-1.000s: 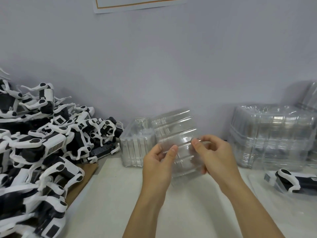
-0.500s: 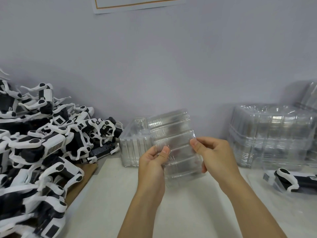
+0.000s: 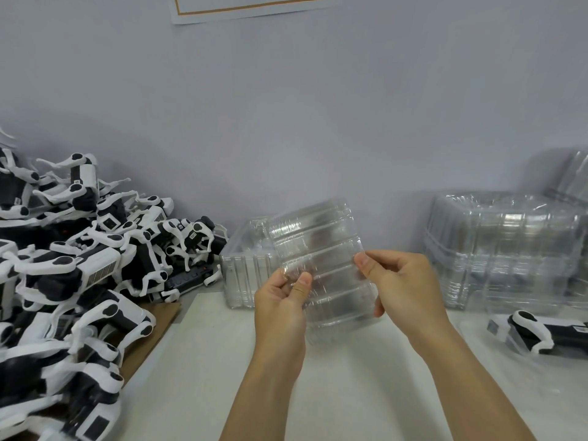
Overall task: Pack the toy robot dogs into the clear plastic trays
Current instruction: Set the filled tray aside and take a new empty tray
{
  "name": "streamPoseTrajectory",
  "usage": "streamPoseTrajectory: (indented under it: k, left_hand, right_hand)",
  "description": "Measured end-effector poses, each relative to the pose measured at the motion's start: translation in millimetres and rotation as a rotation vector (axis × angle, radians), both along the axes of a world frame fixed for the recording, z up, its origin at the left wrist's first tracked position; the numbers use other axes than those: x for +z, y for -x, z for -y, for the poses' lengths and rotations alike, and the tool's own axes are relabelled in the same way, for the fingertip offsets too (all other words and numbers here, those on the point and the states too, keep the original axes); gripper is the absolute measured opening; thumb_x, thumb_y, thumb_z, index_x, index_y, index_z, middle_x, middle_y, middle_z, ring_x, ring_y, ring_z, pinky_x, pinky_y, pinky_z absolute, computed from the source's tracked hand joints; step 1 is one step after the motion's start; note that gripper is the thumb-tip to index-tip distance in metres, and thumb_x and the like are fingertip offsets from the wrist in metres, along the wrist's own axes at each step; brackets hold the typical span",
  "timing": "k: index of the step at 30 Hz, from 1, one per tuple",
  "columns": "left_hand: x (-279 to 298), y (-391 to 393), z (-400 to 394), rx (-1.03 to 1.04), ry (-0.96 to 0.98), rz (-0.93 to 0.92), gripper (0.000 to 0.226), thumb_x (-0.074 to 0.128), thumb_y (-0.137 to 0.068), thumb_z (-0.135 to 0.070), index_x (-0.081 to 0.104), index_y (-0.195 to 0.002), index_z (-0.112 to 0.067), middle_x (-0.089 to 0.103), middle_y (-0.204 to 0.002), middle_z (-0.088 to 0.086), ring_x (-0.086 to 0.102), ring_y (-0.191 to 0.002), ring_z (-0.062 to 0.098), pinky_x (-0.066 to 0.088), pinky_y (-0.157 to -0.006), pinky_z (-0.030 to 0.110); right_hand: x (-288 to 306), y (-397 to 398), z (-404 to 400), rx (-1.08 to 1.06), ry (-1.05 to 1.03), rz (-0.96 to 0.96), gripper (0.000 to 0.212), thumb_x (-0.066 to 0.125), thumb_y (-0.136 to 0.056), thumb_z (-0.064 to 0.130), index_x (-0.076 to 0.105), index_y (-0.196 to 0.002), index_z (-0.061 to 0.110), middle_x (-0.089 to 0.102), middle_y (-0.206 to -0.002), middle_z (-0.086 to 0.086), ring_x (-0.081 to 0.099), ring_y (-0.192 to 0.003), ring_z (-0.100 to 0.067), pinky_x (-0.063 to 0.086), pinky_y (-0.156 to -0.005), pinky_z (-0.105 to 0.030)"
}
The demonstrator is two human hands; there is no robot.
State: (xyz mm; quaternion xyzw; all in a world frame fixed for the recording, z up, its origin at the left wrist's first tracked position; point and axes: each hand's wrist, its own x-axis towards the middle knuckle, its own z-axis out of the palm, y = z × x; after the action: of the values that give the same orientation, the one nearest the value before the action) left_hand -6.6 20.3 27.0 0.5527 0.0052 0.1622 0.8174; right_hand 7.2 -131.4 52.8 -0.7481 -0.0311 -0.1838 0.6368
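A: Here, which object is in use?
B: A clear plastic tray (image 3: pixel 321 268), ribbed, held tilted above the white counter (image 3: pixel 197 361) in front of the person. The left hand (image 3: pixel 280 308) pinches its left edge between thumb and curled fingers; the right hand (image 3: pixel 402 284) grips its right edge, thumb on the near face and fingers curled behind.

A: Does the held tray contain anything?
B: No toy shows through its transparent walls. Whether it is one tray or several nested together cannot be told.

A: Where are the toy robot dogs?
B: A pile of black-and-white toy robot dogs (image 3: pixel 79 275) fills the left side, heaped against the wall (image 3: pixel 286 122) and partly resting on a brown cardboard sheet (image 3: pixel 149 338). A single toy robot dog (image 3: pixel 541 332) lies on its side at the right edge of the counter, apparently on clear plastic, well apart from the pile.

A: And the remaining trays?
B: A small stack of clear trays (image 3: pixel 245 272) stands on the counter just behind the left hand, beside the pile. A larger stack of clear trays (image 3: pixel 509 249) stands at the right, behind the single dog.

A: Anything on the wall?
B: The lower edge of a white sheet with an orange border (image 3: pixel 254 6), at the top of the view
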Motion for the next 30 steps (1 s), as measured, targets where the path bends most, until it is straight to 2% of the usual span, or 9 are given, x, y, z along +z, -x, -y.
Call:
streamPoseTrajectory:
  k: [6,11,15,16,18,20,22,24,30]
  left_hand:
    - [-3,-3,-6,0.007,0.084,0.000,0.032,0.058,-0.096,-0.001,0.075,-0.076,-0.019,0.070,-0.077,-0.001,0.062,-0.076,0.012,0.047,-0.086,0.031]
    - [-8,-10,-11,-0.059,0.326,-0.019,0.022,0.050,-0.099,-0.002,0.068,-0.088,-0.010,0.070,-0.080,0.004,0.070,-0.075,0.014,0.054,-0.089,0.042]
    - [-11,-12,2,-0.142,0.482,-0.076,0.029,0.044,-0.101,0.000,0.067,-0.087,-0.010,0.074,-0.082,0.005,0.074,-0.075,0.015,0.062,-0.067,0.039]
    - [-13,-13,8,-0.162,0.510,-0.112,0.029,0.044,-0.101,0.000,0.067,-0.088,-0.010,0.073,-0.084,0.005,0.074,-0.077,0.015,0.062,-0.067,0.039]
    - [-18,-13,21,-0.197,0.511,-0.187,0.026,0.045,-0.101,0.000,0.065,-0.092,-0.012,0.070,-0.089,0.004,0.070,-0.084,0.016,0.059,-0.088,0.047]
    - [-22,-11,30,-0.229,0.467,-0.250,0.021,0.046,-0.102,-0.002,0.064,-0.098,-0.013,0.069,-0.098,0.004,0.065,-0.097,0.019,0.042,-0.109,0.049]
    - [-21,-8,33,-0.236,0.384,-0.277,0.015,0.049,-0.102,-0.009,0.063,-0.107,-0.012,0.067,-0.109,0.007,0.061,-0.109,0.023,0.038,-0.111,0.045]
    - [-20,-8,29,-0.183,0.258,-0.297,0.017,0.051,-0.103,-0.017,0.063,-0.112,-0.009,0.070,-0.103,0.006,0.062,-0.106,0.023,0.041,-0.110,0.048]
    - [-29,-2,27,-0.190,-0.298,-0.456,0.038,0.050,-0.104,-0.033,0.066,-0.099,0.002,0.070,-0.086,0.013,0.067,-0.072,0.020,0.058,-0.072,0.028]
  right_hand:
    - [10,2,12,-0.120,-0.017,0.105,0.011,0.069,-0.093,0.026,0.078,-0.091,0.021,0.073,-0.070,0.014,0.047,-0.033,-0.003,0.042,-0.043,-0.015]
    - [27,5,28,-0.280,-0.108,0.258,0.015,0.066,-0.094,0.031,0.073,-0.082,0.037,0.071,-0.073,0.020,0.059,-0.060,-0.002,0.055,-0.072,-0.043]
    - [41,13,24,-0.278,-0.156,0.420,0.016,0.064,-0.096,0.029,0.071,-0.087,0.041,0.072,-0.085,0.019,0.057,-0.052,-0.006,0.053,-0.059,-0.028]
    - [43,14,23,-0.274,-0.162,0.433,0.014,0.064,-0.096,0.029,0.072,-0.090,0.039,0.072,-0.085,0.019,0.056,-0.049,-0.006,0.050,-0.055,-0.023]
    - [44,15,22,-0.259,-0.157,0.431,0.014,0.064,-0.096,0.028,0.072,-0.091,0.038,0.072,-0.085,0.016,0.054,-0.045,-0.006,0.047,-0.049,-0.020]
    - [43,16,21,-0.238,-0.128,0.416,0.014,0.065,-0.095,0.027,0.072,-0.089,0.038,0.072,-0.085,0.012,0.055,-0.046,-0.009,0.051,-0.051,-0.029]
    - [42,16,19,-0.216,-0.104,0.398,0.016,0.066,-0.095,0.024,0.072,-0.089,0.038,0.070,-0.083,0.012,0.054,-0.048,-0.012,0.053,-0.059,-0.037]
    - [41,15,18,-0.196,-0.095,0.389,0.020,0.065,-0.095,0.020,0.072,-0.088,0.037,0.068,-0.080,0.014,0.053,-0.049,-0.013,0.052,-0.058,-0.035]
    - [38,12,16,-0.169,-0.149,0.393,0.016,0.063,-0.097,0.022,0.072,-0.094,0.034,0.071,-0.089,0.008,0.056,-0.051,-0.008,0.047,-0.051,-0.016]
